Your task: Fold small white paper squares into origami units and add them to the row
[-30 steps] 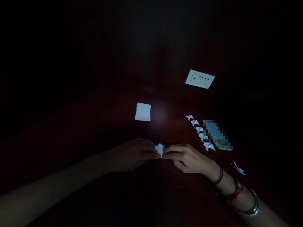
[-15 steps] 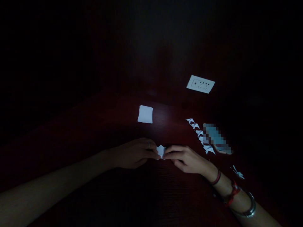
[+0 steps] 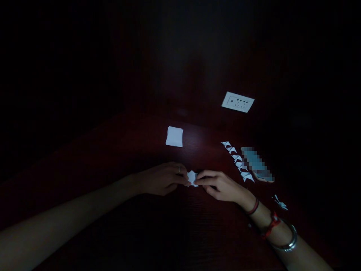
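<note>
A small piece of folded white paper (image 3: 192, 177) with a pointed top edge lies between my two hands, just above or on the dark red table (image 3: 135, 139). My left hand (image 3: 165, 178), with a ring on one finger, pinches its left side. On the right side, the thumb and fingers of my right hand (image 3: 221, 185) press the paper. My fingertips cover both side edges. Beyond my hands sits a stack of square white paper sheets (image 3: 174, 136).
To the right runs a slanting row of several folded white paper pieces (image 3: 237, 161), beside a blurred-out phone-like object (image 3: 258, 164). Nearer on the right is another small white paper item (image 3: 280, 203). A white wall socket (image 3: 238, 102) is at the back.
Both hands keep their hold on the folded paper and have shifted slightly upward in view. The right fingers reach a little farther over the paper. The surroundings move slightly with the camera.
</note>
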The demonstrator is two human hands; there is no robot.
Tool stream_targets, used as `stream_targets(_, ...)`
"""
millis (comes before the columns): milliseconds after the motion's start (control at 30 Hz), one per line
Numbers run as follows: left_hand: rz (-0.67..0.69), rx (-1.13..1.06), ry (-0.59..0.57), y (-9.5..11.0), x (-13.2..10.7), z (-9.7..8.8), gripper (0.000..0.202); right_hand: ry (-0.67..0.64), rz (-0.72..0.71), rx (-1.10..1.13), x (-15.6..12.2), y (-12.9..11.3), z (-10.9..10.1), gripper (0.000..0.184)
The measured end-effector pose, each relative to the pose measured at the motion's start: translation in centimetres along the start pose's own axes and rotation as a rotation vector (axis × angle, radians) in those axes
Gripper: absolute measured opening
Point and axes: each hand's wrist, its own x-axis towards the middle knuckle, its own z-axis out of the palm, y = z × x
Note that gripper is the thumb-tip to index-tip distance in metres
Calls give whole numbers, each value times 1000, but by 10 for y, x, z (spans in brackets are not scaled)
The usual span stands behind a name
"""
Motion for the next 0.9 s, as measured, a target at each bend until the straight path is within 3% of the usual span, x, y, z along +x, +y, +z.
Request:
stream_targets(267,-31,39,-63,1,2,-3,45,-14,-31,-43,-2,1,-1,40)
stream_targets(667,16,88,-55,-7,-1,4,48,-78,-17,-236,-3,-2,-1,35)
stream_targets(900,14,109,-78,-7,-2,4,46,-96,-44,-230,-2,3,-2,33)
